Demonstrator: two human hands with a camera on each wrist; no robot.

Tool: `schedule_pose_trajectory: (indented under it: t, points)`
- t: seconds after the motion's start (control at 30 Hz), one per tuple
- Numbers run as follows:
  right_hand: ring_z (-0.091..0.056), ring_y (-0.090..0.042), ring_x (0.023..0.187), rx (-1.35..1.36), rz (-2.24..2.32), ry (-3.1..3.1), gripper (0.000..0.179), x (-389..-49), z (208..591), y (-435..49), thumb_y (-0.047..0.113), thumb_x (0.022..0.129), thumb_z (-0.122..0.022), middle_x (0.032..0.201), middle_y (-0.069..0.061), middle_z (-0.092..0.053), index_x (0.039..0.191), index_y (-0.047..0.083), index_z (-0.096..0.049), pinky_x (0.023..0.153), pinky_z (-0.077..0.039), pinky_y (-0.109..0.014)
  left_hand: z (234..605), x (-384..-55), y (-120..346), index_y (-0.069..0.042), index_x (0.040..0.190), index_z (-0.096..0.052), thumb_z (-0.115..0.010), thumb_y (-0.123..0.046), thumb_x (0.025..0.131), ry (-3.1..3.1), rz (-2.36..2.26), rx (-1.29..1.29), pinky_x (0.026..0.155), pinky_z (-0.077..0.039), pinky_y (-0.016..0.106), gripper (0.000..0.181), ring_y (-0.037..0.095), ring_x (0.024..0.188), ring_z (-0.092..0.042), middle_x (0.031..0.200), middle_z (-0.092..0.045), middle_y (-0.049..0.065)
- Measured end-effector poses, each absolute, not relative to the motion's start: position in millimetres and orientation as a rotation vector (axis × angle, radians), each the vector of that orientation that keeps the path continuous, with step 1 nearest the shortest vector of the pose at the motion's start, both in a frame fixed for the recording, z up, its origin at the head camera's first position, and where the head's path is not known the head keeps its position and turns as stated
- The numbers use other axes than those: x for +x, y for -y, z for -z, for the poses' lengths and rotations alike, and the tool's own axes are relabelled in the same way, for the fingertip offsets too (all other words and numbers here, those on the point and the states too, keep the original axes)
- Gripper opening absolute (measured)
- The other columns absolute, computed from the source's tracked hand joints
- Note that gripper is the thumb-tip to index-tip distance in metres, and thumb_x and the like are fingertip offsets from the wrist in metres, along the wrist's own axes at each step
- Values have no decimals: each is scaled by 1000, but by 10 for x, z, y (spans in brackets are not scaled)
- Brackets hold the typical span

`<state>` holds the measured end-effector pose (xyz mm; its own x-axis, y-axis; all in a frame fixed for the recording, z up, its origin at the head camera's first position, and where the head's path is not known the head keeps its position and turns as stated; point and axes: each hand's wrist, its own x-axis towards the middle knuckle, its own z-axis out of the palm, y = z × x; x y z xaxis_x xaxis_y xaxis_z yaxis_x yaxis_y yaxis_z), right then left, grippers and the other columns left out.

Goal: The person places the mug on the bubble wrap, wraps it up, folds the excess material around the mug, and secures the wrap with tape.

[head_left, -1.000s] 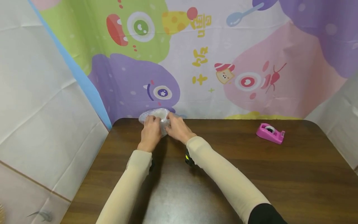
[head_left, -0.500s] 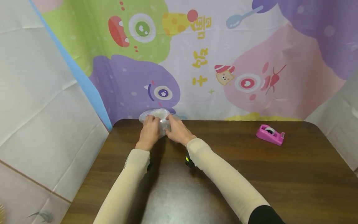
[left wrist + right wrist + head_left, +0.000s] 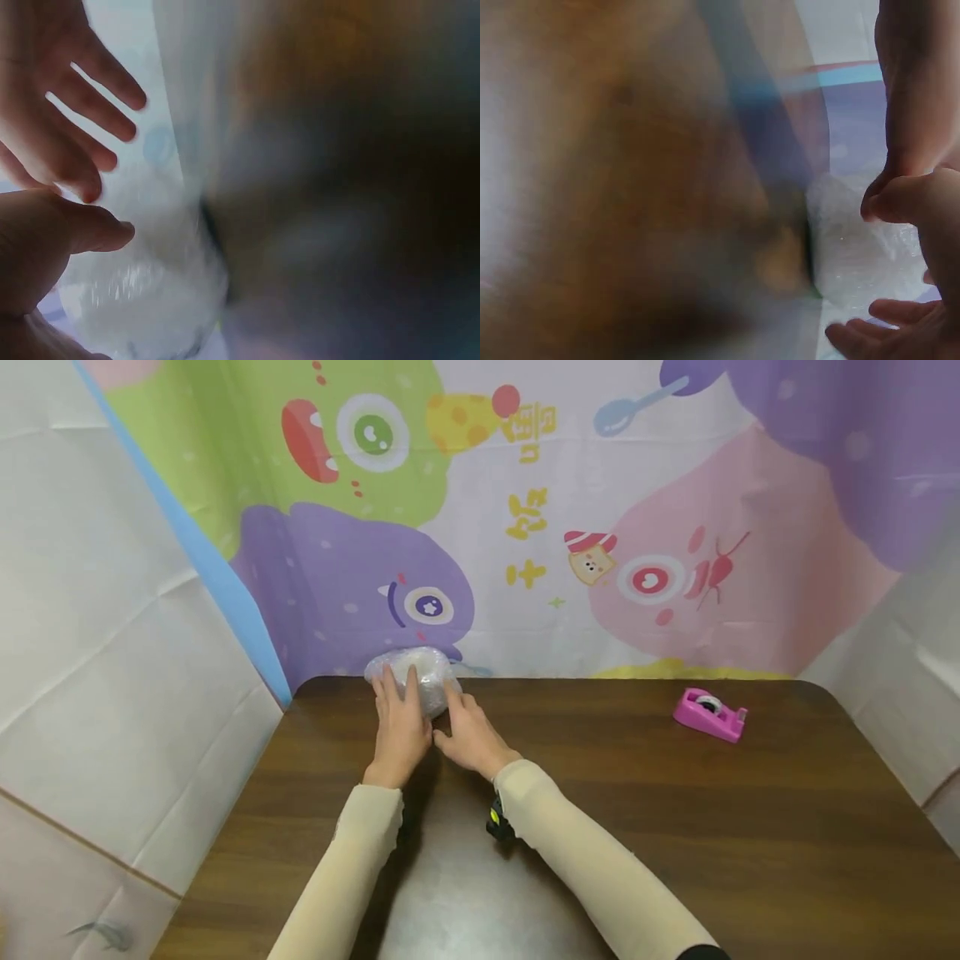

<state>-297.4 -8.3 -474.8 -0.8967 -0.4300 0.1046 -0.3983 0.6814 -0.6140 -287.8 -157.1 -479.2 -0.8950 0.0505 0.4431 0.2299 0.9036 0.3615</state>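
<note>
A bundle of clear bubble wrap [image 3: 432, 670] sits at the table's back edge, left of the middle, with something pale and round showing through it. My left hand [image 3: 400, 727] lies over its near left side, fingers straight and spread on the wrap. At the near right side is my right hand [image 3: 474, 732], fingers loosely extended and the index fingertip at the wrap. In the left wrist view the bundle [image 3: 142, 300] shows beyond my left thumb [image 3: 101, 229]. The right wrist view has the crinkled wrap [image 3: 855, 247] beside both hands, whose thumbs are close together.
A pink tape dispenser [image 3: 708, 715] with a roll in it stands at the back right of the brown wooden table [image 3: 600, 810]. Behind the table's back edge hangs a cartoon-printed cloth [image 3: 540, 627]. Pale panels [image 3: 127, 610] stand to the sides.
Both hands have loosened from their curled hold on the bubble wrap and drawn slightly toward me. The left fingers have straightened over the bundle. The head view has shifted a little.
</note>
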Motion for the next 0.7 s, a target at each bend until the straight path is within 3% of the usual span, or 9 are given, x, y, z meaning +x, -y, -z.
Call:
schedule_pose_trajectory:
  t: [0.1,0.3,0.7]
  points:
    - [-41,-44,144,-652,996,-2864,82,-2803,4856,3,28,100,-66,158,-27,-36,164,9,-19,113,-45,-53,4883,-2728,1506,7,160,-19,-75,5,83,2675,671,-173,116,-22,75,95,69,146,1,160,-1,46]
    - [-35,-48,147,-583,896,-2960,78,-2420,5044,-280,30,97,-71,157,-27,-39,161,11,-30,118,-36,-62,4974,-2340,1365,5,162,-12,-82,-5,85,2796,840,-70,114,-19,78,104,65,148,9,162,8,43]
    - [-28,-54,149,-570,840,-2984,77,-1932,5120,-833,41,93,-74,154,-26,-43,157,12,-41,113,-26,-78,4965,-1895,1085,7,158,-28,-83,-18,86,2872,767,-256,115,-26,75,93,64,149,-11,163,-15,39]
